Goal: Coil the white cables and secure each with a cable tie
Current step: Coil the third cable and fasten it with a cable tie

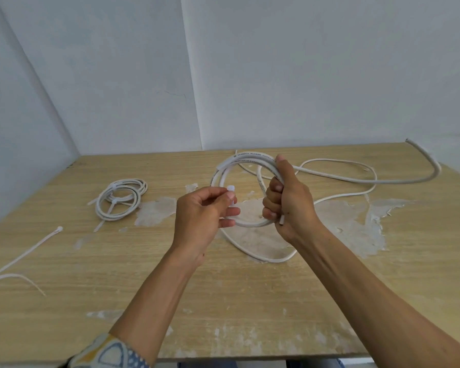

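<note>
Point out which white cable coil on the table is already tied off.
The small coil lying left of the hands: cable ties cinch it in two places. The larger coil is gripped in the right hand, untied, its tail trailing loose across the table.

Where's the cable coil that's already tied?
In the head view, the tied coil lies on the table to the left of the left hand, beyond the loose cable ties.

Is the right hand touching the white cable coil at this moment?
Touching. The head view shows the right hand closed around the white cable coil, its fingers wrapped over the loops.
</note>
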